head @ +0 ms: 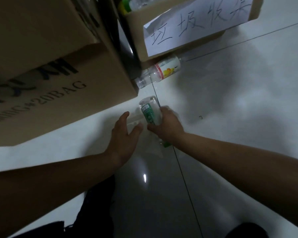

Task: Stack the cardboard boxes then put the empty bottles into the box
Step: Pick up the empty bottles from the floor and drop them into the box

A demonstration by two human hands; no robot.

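My right hand [167, 124] grips a clear bottle with a green label [149, 109], its base pointing away from me. My left hand [124, 136] is spread open just left of it, over a faint clear bottle [133, 120] lying on the floor; I cannot tell whether it touches. Another empty bottle with a white, red and yellow label [162, 70] lies on the floor against the boxes. Two stacked cardboard boxes [46, 79] fill the upper left. An open box [179, 48] bearing a handwritten paper sign [196, 23] holds several bottles [127, 4].
The floor is pale glossy tile [230, 100] with dark grout lines. A black object [126, 48] stands between the stacked boxes and the open box. My dark trousers [93, 212] show at the bottom.
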